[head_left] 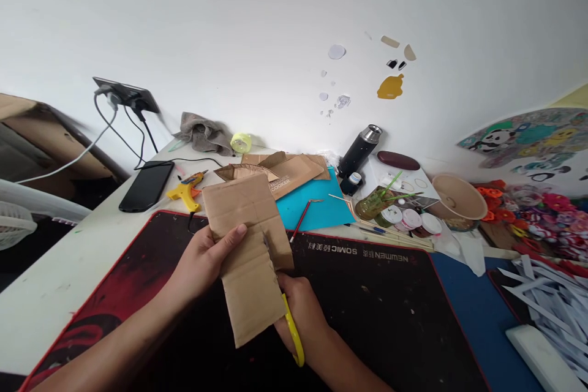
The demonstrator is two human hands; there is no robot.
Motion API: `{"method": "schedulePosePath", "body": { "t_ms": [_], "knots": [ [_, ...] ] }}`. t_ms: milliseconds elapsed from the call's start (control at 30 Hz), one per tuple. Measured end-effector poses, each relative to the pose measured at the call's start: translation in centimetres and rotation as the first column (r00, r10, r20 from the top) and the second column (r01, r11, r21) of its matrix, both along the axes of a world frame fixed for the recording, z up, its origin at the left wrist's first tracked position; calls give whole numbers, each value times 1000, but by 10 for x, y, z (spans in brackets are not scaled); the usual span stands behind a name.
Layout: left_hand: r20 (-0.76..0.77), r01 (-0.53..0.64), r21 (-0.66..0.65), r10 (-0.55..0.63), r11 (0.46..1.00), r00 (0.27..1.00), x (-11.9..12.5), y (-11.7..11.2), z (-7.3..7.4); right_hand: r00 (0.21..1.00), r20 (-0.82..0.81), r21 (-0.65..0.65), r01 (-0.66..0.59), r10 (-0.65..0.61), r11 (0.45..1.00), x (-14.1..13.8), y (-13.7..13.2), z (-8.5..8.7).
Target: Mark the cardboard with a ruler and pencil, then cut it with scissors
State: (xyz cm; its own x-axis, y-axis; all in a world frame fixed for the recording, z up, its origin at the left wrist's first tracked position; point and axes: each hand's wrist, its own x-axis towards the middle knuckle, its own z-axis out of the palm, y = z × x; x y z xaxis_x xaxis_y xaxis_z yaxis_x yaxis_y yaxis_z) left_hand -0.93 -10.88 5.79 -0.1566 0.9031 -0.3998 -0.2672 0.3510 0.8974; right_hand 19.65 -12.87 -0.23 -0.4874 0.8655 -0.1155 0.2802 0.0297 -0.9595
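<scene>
My left hand point(212, 253) grips a piece of brown cardboard point(250, 294) by its left side, thumb flat on the top face. The cardboard is held above a black desk mat, and a ragged cut runs up its right side to about the middle. In my right hand point(305, 306) are yellow-handled scissors point(294, 334), held at the cardboard's lower right edge. One handle loop shows below the fingers. The blades are mostly hidden by the cardboard and the hand.
Behind the mat point(367, 294) lie cardboard scraps point(298, 173), blue paper point(287, 211) and a red brush point(301, 218). A yellow glue gun point(186, 193) and black phone point(147, 187) are left. A thermos point(361, 150), paint jars point(410, 219) and a bowl point(459, 196) stand right.
</scene>
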Motion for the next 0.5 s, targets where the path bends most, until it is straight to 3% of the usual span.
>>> {"method": "schedulePosePath", "body": {
  "t_ms": [167, 333, 500],
  "knots": [
    [-48, 73, -5, -73, 997, 996, -8, 8, -2, 1000, 3, -22, 26, -26, 999, -3, 4, 4],
    [-79, -13, 83, 20, 996, 997, -19, 17, 4, 1000, 24, -3, 5, -5, 1000, -4, 11, 14],
    [-114, 46, 116, -33, 992, 993, -25, 19, 6, 999, 49, 12, -1, 0, 1000, -3, 16, 24]
  ]
}}
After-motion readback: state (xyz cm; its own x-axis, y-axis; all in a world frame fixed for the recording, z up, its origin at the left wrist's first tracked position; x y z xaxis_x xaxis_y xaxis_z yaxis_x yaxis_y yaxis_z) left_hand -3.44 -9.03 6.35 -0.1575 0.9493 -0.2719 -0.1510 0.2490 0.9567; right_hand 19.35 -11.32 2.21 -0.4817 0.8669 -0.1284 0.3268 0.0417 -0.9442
